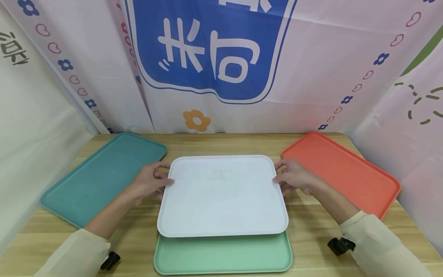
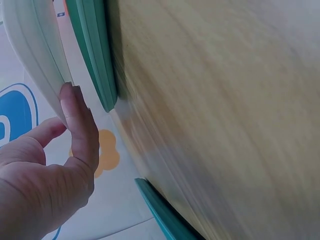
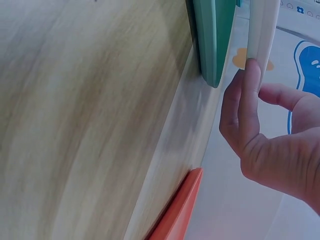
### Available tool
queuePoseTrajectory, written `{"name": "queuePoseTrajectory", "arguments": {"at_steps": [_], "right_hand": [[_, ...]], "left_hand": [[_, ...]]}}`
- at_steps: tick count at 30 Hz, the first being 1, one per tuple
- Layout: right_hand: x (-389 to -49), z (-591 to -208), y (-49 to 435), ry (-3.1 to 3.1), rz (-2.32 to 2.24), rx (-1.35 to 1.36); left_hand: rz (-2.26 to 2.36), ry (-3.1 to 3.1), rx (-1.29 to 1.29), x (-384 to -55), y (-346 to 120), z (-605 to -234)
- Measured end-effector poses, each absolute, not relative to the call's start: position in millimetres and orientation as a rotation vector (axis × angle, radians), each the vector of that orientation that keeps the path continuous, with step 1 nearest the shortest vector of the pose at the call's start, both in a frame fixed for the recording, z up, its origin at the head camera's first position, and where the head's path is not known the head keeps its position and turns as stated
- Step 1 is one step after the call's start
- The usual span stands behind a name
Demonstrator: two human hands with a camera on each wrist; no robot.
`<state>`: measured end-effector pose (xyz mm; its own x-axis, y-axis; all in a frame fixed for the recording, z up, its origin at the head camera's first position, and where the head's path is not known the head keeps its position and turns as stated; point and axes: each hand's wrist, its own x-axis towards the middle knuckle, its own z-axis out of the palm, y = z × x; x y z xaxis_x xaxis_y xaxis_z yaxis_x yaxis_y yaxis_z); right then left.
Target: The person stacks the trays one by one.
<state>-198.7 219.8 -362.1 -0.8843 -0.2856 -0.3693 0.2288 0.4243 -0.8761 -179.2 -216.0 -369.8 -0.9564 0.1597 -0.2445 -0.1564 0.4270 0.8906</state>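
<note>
A white rectangular tray (image 1: 223, 196) is held up by both hands over a light green tray (image 1: 223, 254). My left hand (image 1: 150, 181) pinches its left edge, thumb on top and fingers beneath. On the opposite edge my right hand (image 1: 294, 177) grips in the same way. In the left wrist view the white tray (image 2: 37, 50) is raised apart from the green tray (image 2: 92, 50) on the table. The right wrist view likewise has a gap between the white tray (image 3: 262, 35) and the green tray (image 3: 212, 45). Most of the green tray is hidden from above.
A teal tray (image 1: 107, 177) lies slanted on the wooden table (image 1: 221, 142) at the left. A red-orange tray (image 1: 342, 173) lies slanted at the right. Printed white cloth (image 1: 311, 77) hangs behind the table and along both sides.
</note>
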Motion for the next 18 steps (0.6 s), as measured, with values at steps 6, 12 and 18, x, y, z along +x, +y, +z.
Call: {"name": "queuePoseTrajectory", "arguments": {"at_steps": [6,12,18], "right_hand": [[-198.3,-365.2,220.9,2.205,-1.46,-0.056],[-196.0,-366.8,220.2,2.2,-1.449,-0.047],[-193.6,-368.2,219.5,2.223,-1.427,-0.031]], "left_hand": [[1.526,2.382,0.023,-177.7,-216.9,-371.5],[1.518,2.377,0.044,-176.3,-217.1,-373.5],[1.515,2.371,0.048,-173.9,-216.5,-373.8]]}}
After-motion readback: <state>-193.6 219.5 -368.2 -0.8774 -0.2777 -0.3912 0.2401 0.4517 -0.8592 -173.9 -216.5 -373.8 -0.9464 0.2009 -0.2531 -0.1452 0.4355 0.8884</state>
